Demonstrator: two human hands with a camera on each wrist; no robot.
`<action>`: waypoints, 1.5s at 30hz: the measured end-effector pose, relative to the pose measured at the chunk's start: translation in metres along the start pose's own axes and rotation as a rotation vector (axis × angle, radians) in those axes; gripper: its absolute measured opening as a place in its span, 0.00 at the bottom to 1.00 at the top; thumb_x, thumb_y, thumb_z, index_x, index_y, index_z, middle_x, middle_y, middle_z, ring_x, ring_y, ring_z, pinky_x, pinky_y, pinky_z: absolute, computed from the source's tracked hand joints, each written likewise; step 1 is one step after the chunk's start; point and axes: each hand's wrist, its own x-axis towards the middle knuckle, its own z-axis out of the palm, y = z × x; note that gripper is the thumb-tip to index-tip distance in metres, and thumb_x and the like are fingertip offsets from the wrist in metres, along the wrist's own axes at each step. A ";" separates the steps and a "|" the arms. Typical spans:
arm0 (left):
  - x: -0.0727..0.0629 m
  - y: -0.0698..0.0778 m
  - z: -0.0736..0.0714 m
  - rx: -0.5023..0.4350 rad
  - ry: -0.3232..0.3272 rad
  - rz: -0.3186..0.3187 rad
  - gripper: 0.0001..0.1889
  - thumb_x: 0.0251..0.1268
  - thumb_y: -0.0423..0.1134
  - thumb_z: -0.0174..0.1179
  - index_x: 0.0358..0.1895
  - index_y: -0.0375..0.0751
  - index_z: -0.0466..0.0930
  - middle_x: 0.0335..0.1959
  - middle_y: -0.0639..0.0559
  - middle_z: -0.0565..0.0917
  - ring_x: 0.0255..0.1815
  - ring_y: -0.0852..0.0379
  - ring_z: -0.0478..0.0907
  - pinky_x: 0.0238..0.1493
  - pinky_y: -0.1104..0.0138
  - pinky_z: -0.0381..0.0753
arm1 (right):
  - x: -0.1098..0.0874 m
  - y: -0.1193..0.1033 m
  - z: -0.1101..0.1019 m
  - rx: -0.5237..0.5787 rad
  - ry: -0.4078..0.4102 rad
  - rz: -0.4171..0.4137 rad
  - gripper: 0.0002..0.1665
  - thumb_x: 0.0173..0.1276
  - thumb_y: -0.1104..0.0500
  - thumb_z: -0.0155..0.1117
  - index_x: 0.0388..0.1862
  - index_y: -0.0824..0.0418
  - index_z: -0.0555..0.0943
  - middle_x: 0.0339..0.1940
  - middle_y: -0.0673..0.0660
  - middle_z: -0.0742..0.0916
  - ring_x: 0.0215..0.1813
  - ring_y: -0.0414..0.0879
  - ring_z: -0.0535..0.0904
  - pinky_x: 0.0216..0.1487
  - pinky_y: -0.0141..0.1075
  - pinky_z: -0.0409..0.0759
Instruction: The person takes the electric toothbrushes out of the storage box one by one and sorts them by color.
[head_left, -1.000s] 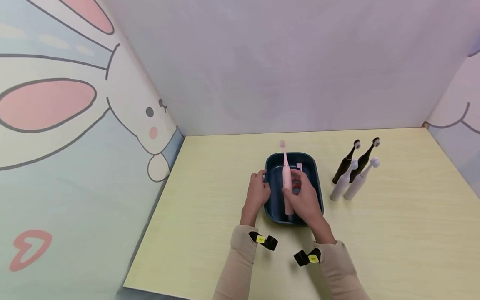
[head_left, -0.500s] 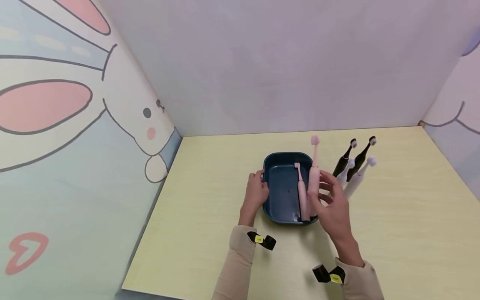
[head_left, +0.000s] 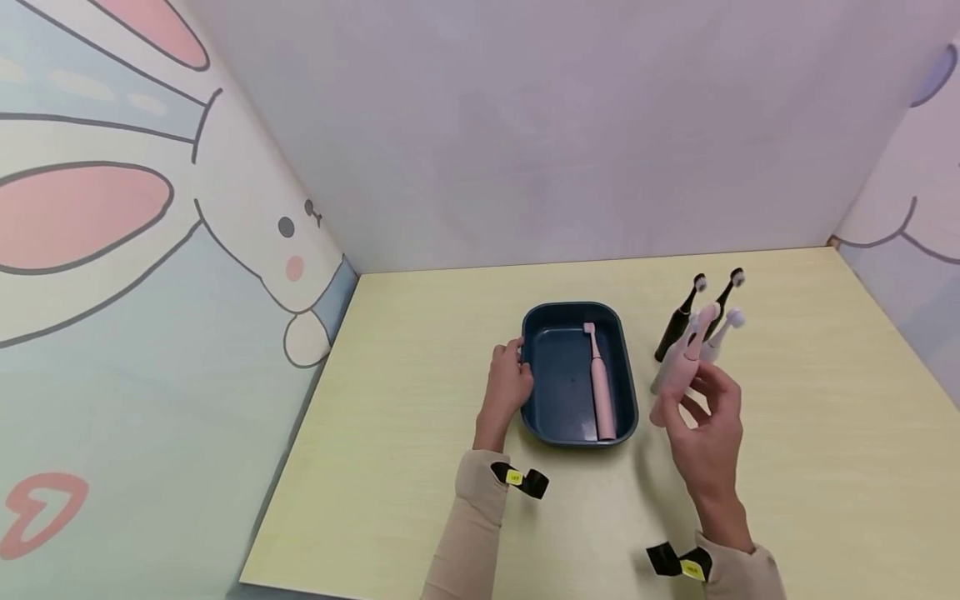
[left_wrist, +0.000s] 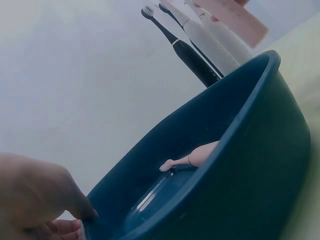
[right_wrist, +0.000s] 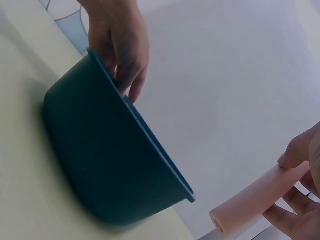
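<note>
My right hand (head_left: 708, 433) pinches a pink electric toothbrush (head_left: 682, 371) by its handle, between thumb and fingers. The brush leans with its head up and away, right of the tub and overlapping the standing brushes in the head view. Its round base end (right_wrist: 220, 222) shows in the right wrist view. At the left side of a dark blue tub (head_left: 555, 396), my left hand (head_left: 508, 379) grips the rim, thumb over the edge. Inside the tub a second pink electric toothbrush (head_left: 602, 396) lies along the right side, head toward the back.
Two black electric toothbrushes, one in front (head_left: 675, 329) and one behind (head_left: 723, 300), stand upright right of the tub. Nearer stand two white ones (left_wrist: 215, 47), partly covered by the held brush in the head view. Walls border the pale wooden table (head_left: 420, 358) behind and left.
My right hand has lifted the pink toothbrush out of the tub and carried it right, toward the standing brushes. My left hand stays on the tub's rim.
</note>
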 end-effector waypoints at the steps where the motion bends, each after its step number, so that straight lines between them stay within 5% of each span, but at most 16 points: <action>1: 0.000 -0.001 0.000 0.002 0.000 -0.002 0.23 0.68 0.31 0.51 0.67 0.38 0.67 0.46 0.43 0.72 0.40 0.53 0.72 0.45 0.61 0.75 | -0.001 0.003 0.000 -0.003 0.002 0.012 0.35 0.56 0.76 0.63 0.63 0.67 0.66 0.56 0.43 0.74 0.53 0.39 0.75 0.47 0.19 0.75; 12: 0.003 -0.004 0.001 0.005 -0.004 -0.018 0.24 0.69 0.31 0.50 0.68 0.40 0.66 0.48 0.43 0.72 0.41 0.53 0.72 0.46 0.60 0.75 | -0.010 0.043 0.003 -0.064 -0.005 0.055 0.31 0.57 0.77 0.62 0.59 0.76 0.64 0.51 0.37 0.72 0.52 0.32 0.73 0.47 0.16 0.73; 22: 0.001 -0.003 -0.001 0.012 0.004 -0.014 0.24 0.69 0.31 0.50 0.67 0.39 0.66 0.48 0.43 0.72 0.42 0.53 0.73 0.47 0.60 0.75 | -0.012 0.027 0.005 -0.049 -0.031 0.010 0.28 0.56 0.79 0.60 0.55 0.81 0.62 0.50 0.36 0.71 0.51 0.30 0.72 0.48 0.16 0.72; 34: 0.000 -0.002 -0.002 0.004 0.000 -0.019 0.24 0.69 0.31 0.51 0.67 0.39 0.66 0.48 0.43 0.72 0.41 0.53 0.72 0.47 0.60 0.75 | -0.010 0.061 -0.001 -0.100 -0.060 0.045 0.32 0.53 0.80 0.63 0.57 0.79 0.62 0.50 0.34 0.70 0.51 0.29 0.71 0.48 0.14 0.70; 45: 0.001 -0.003 0.000 0.016 -0.002 -0.020 0.24 0.69 0.31 0.51 0.68 0.40 0.66 0.49 0.43 0.72 0.43 0.53 0.73 0.47 0.60 0.75 | -0.010 0.054 -0.003 -0.124 -0.068 0.040 0.34 0.52 0.79 0.65 0.58 0.77 0.65 0.51 0.33 0.70 0.52 0.29 0.70 0.52 0.15 0.69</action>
